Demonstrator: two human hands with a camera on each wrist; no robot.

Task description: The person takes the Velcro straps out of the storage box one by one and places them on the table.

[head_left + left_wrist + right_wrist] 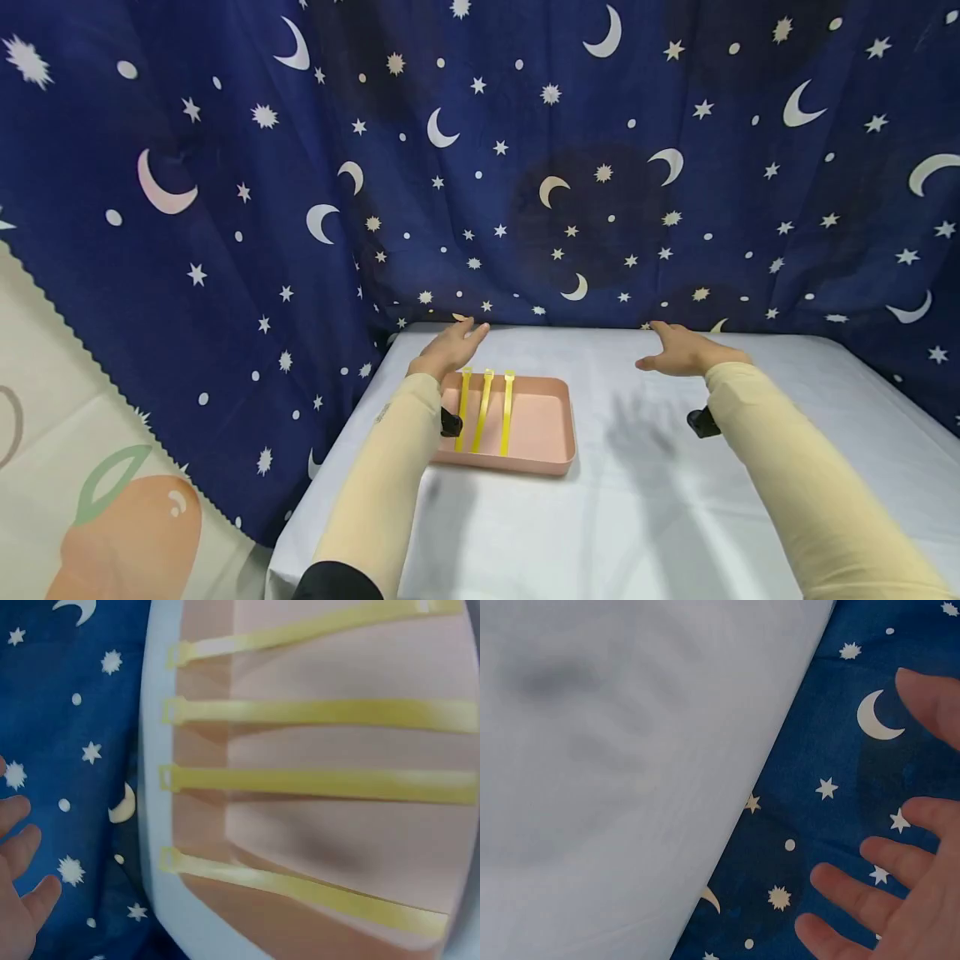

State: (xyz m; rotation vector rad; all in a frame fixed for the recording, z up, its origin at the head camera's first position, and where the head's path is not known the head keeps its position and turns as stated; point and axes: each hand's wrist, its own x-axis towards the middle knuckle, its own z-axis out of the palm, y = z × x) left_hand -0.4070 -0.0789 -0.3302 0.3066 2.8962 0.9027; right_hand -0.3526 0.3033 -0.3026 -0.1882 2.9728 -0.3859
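A pink rectangular tray (540, 421) stands on the white-covered table, with several yellow straps (322, 785) lying side by side across it. Each strap has a small square loop at its end, over the tray's far rim. My left hand (447, 346) is held above the tray's far left corner with fingers extended and nothing in it. That forearm hides the tray's left end in the head view. To the right of the tray, my right hand (686, 350) hovers over the table, fingers spread and holding nothing; its shadow falls on the cloth.
The table (600, 533) has a white cloth over it. A dark blue curtain (510, 250) with moons and stars hangs along its back and left side. At the lower left is a pale cloth (45, 400) with a printed orange fruit.
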